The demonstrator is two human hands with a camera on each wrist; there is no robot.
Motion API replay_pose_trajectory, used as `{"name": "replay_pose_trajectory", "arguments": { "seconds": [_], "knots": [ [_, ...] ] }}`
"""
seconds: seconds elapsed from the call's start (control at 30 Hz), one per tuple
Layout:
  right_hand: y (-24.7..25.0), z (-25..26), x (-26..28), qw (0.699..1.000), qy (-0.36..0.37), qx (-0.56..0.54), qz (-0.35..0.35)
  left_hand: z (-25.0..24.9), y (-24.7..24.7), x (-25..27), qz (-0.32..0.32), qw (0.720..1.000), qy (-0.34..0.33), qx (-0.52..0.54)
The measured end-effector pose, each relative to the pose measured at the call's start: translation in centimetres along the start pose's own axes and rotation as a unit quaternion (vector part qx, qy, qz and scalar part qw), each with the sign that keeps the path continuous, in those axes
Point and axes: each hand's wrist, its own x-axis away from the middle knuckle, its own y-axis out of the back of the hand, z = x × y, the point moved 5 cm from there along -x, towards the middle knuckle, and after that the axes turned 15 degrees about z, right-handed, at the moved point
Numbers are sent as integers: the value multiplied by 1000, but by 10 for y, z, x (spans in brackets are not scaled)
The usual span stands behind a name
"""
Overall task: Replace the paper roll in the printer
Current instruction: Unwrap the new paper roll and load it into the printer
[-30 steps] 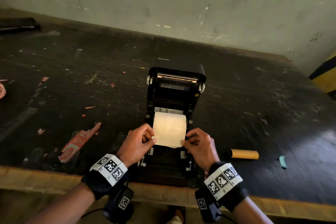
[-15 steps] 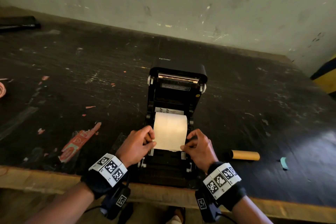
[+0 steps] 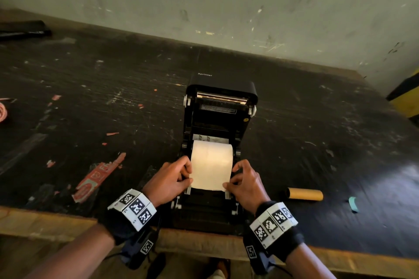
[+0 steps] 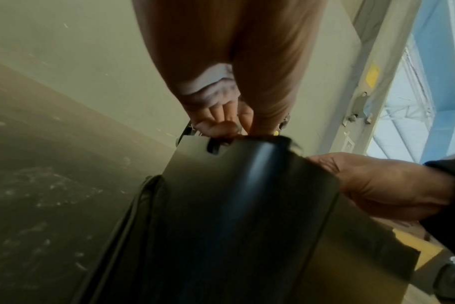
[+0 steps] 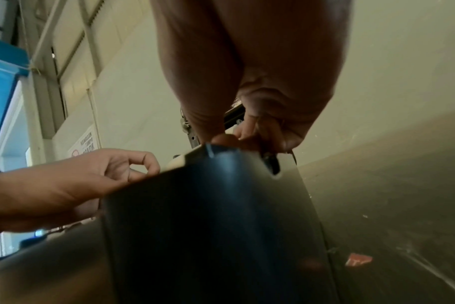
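- Pulling the leading edge of the paper roll (image 3: 212, 161) toward me: I have it pinched at both lower corners.
- Left hand (image 3: 169, 180): grip closed, thumb and fingers nipping the paper's left corner.
- Right hand (image 3: 246, 182): grip closed likewise on the right corner; both wrist views are mostly filled by the printer's dark front, so the pinch reads from the head view.
- Printer (image 3: 218, 133): black, on the desk (image 3: 90, 102) near its front edge, lid (image 3: 223, 92) swung up and back.
- Paper roll: seated in the open bay, sheet drawn forward over the front of the mechanism.
- Empty cardboard core (image 3: 303, 194): lying on the desk to the right, well apart from the printer; I judge it the spent roll.
- Status, as I judge it: old roll out, new roll in; still to do are laying the paper straight across the exit and shutting the lid.
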Motion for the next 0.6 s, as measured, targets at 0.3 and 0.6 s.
{"name": "replay_pose_trajectory", "arguments": {
  "seconds": [0.3,0.6],
  "knots": [
    [3,0,-1,999,-7,-24,31,2,4,-1,-7,999,15,44],
    [3,1,-1,999,5,-38,6,-3,2,-6,36,999,12,19]
  ]
}}
